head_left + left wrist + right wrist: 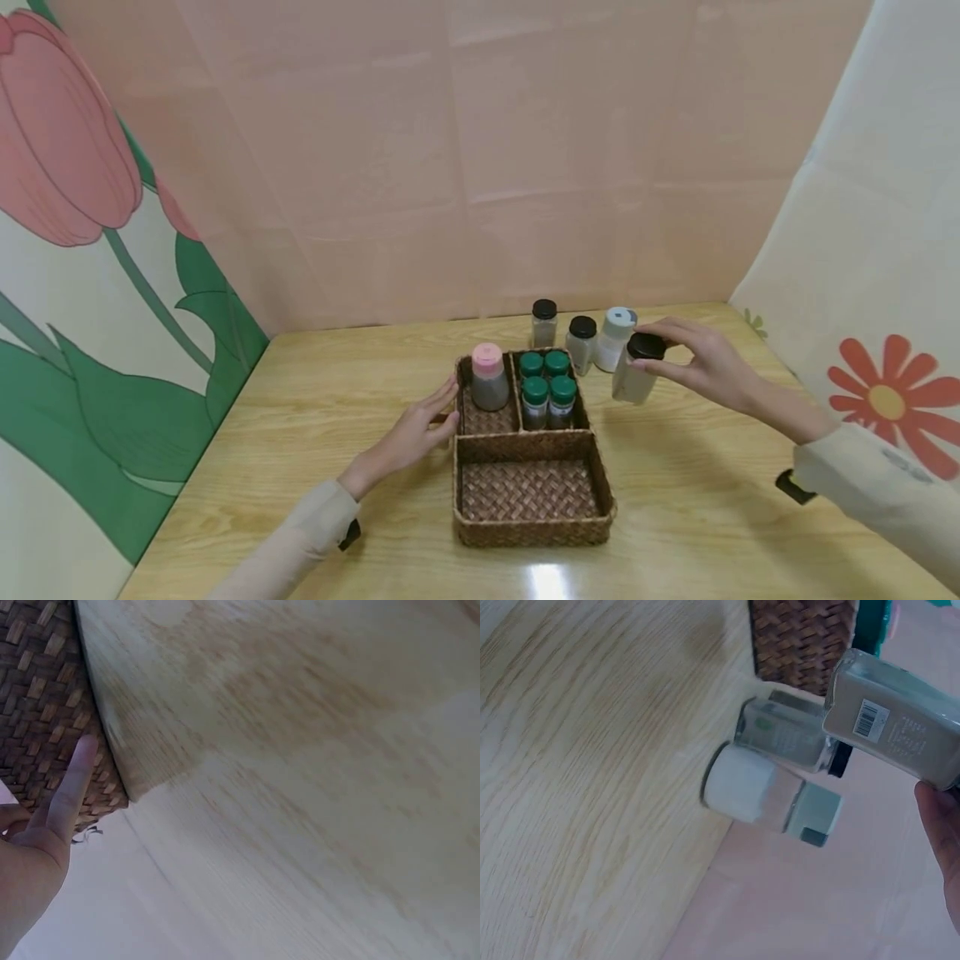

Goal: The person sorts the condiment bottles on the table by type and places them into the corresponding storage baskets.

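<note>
The two hands are held apart, one on either side of a woven basket (pixel 534 533). A black-lidded jar (pixel 633 383) is pinched at its lid between the thumb and fingers of the right hand (pixel 701 360); its long axis is close to upright, and it appears to be raised off the table (pixel 337 375). The basket's outer left wall is touched by the extended fingers of the left hand (pixel 405 433). The jar is positioned just beyond the basket's right side; from it, the wide front compartment (pixel 528 492) is found leftward and toward the person. The back half is occupied by a pink-capped bottle (pixel 490 390) and four green-capped jars (pixel 535 398). Farther back, a white-capped bottle (pixel 617 337) and two other dark-lidded jars (pixel 544 325) are seen.
</note>
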Tool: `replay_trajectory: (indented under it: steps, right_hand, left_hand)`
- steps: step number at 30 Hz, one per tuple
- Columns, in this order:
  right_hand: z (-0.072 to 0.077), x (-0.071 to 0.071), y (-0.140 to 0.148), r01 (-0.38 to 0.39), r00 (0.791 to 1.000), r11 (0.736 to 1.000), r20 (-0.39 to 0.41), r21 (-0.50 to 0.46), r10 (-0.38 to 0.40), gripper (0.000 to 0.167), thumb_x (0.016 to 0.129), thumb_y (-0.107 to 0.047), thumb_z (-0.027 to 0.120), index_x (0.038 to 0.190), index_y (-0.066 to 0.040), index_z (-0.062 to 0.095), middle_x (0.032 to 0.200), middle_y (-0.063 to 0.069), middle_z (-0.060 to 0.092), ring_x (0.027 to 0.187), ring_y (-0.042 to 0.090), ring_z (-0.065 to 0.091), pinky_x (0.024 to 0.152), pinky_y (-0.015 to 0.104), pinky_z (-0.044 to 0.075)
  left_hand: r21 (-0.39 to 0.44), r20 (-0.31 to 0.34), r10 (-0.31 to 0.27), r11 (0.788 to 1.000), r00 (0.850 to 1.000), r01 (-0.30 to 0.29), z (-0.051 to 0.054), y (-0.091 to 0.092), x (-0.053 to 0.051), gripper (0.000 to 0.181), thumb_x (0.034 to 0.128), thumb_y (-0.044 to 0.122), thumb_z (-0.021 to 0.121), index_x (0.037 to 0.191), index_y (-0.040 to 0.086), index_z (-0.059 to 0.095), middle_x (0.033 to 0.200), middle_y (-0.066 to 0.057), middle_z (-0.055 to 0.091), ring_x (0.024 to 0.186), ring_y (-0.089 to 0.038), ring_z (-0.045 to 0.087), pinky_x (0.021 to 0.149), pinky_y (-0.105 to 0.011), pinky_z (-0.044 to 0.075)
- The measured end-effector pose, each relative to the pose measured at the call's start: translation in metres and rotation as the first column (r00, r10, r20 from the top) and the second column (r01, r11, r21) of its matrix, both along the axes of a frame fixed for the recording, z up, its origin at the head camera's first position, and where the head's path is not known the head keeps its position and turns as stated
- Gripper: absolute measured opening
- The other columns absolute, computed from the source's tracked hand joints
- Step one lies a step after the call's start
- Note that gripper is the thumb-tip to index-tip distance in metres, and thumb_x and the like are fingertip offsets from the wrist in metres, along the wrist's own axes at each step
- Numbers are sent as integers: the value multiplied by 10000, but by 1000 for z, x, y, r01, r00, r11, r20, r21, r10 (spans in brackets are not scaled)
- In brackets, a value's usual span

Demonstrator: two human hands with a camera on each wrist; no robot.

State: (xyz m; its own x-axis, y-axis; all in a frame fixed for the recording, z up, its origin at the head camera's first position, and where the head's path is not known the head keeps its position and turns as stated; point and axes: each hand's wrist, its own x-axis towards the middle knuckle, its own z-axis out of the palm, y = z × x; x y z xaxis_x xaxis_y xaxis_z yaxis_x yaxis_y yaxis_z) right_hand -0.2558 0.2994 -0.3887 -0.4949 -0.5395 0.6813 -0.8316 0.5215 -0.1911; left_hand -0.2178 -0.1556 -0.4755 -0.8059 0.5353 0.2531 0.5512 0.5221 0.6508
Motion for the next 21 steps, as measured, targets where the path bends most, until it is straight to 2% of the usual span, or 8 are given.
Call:
replay_trajectory:
  steps: [8,13,17,21]
  right_hand:
    - [8,7,-9,-32,999,998,21,-46,33,648,648,7,890,1255,-79,680,1091,8,694,934,88,627,778,124,474]
    - [15,13,-20,-112,994,991,-21,-79,111,627,618,28,891,1211,-20,691,1072,82,699,911,131,646,779,123,485]
    - [19,18,-29,-190,981,978,-50,-91,186,536,691,-50,880,1180,44,681,1034,139,690,880,161,647,758,125,492]
    - [24,25,-39,-249,968,964,-59,-90,244,478,799,-176,842,1192,38,675,1041,137,686,886,170,641,772,138,488]
  left_hand:
    - [-8,26,-1,1000,1000,1,3,-1,0,567,1066,241,483,1552,70,247,1631,-105,143,1108,-181,648,954,-273,491]
    - [5,18,-6,1000,1000,6,3,-1,-1,567,1067,264,478,1546,49,264,1624,-129,163,1059,-176,671,912,-251,512]
    - [-10,1,-2,1000,1000,2,1,-2,-2,566,1066,280,478,1542,55,271,1619,-139,175,1031,-147,677,915,-246,507]
    - [-13,5,2,1000,1000,-2,-1,-3,-3,571,1064,311,476,1544,76,274,1621,-122,175,1026,-126,675,926,-238,497]
